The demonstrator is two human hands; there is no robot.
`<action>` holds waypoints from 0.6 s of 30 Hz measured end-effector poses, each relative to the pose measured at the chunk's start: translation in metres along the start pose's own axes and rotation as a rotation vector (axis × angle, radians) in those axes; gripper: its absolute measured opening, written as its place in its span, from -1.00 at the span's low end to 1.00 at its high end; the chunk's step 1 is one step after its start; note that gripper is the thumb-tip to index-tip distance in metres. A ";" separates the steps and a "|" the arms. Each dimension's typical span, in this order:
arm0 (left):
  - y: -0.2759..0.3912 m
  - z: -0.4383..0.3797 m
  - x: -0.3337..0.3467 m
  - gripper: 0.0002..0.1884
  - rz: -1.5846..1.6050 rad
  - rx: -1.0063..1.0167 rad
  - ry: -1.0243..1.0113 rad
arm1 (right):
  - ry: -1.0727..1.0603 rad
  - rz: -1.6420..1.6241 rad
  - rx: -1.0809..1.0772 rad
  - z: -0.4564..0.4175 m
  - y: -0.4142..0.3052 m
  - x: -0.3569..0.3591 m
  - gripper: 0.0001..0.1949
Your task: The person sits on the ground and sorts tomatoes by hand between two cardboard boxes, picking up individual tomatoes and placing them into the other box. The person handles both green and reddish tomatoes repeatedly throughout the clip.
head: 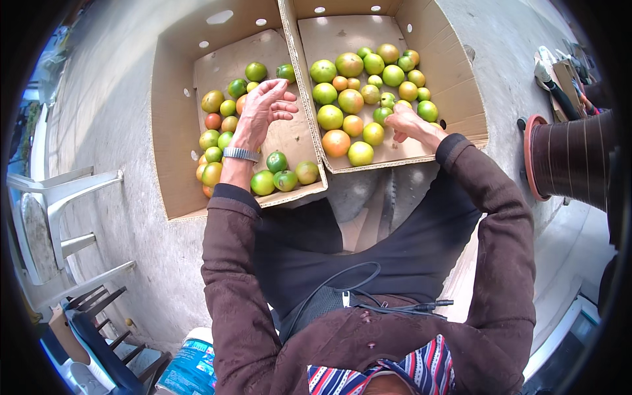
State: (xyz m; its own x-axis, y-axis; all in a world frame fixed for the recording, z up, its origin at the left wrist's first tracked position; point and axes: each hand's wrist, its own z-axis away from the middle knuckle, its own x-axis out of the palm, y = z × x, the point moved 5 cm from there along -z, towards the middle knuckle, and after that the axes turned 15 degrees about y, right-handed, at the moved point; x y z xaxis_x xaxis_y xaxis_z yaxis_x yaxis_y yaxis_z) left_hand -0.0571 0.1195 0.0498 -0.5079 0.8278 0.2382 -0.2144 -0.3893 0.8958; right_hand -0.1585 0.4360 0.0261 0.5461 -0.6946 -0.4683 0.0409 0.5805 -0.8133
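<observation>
Two open cardboard boxes stand side by side before me, both holding loose green, yellowish and orange tomatoes. My left hand (264, 108), with a metal watch band at the wrist, hovers over the left box (173, 128), palm turned right, fingers apart and nothing in them. Below it in that box lies a group of green tomatoes (285, 180); more lie along the left side, partly hidden by my forearm. Inside the right box (452, 79), my right hand (410, 123) reaches down among the tomatoes. Its fingertips are at a green tomato (381, 115); whether they grip it is unclear.
White plastic chairs (84, 182) stand on the concrete floor (123, 266) at left. A blue-labelled bucket (190, 363) is at lower left, beside my arm. On the right is a large dark ribbed container with a reddish rim (568, 155). A black cable (375, 308) lies across my lap.
</observation>
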 end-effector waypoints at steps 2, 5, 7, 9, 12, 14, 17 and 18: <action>0.000 -0.004 -0.017 -0.56 -0.013 0.027 0.185 | -0.191 0.062 0.178 -0.001 -0.003 0.000 -0.61; 0.001 -0.011 -0.053 -0.58 -0.320 0.173 0.538 | -0.229 0.034 0.061 -0.007 -0.001 -0.005 -0.61; 0.009 -0.007 -0.044 -0.60 -1.095 0.574 0.509 | 0.029 0.270 -0.045 -0.020 -0.013 -0.007 -0.69; -0.019 -0.008 -0.033 -0.59 -1.411 0.186 0.095 | 0.202 0.491 -0.035 -0.034 -0.024 -0.008 -0.72; -0.053 0.016 -0.027 -0.55 -1.666 0.019 -0.314 | 0.298 0.404 -0.195 -0.035 -0.061 -0.002 -0.59; -0.063 0.028 -0.022 -0.51 -1.720 -0.121 -0.459 | 0.301 0.348 -0.267 -0.033 -0.093 0.011 -0.58; -0.075 0.024 -0.020 -0.43 -1.707 -0.137 -0.436 | 0.416 0.220 -0.479 -0.046 -0.111 0.032 -0.66; -0.079 0.022 -0.020 -0.42 -1.701 -0.131 -0.429 | 0.496 0.209 -0.541 -0.046 -0.111 0.044 -0.69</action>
State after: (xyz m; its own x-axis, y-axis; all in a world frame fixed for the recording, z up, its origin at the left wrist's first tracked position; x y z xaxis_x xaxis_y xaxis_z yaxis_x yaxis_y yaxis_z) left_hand -0.0114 0.1425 -0.0178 0.5616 0.3431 -0.7529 -0.2958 0.9331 0.2045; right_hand -0.1774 0.3222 0.0799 0.0527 -0.7768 -0.6275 -0.5071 0.5205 -0.6869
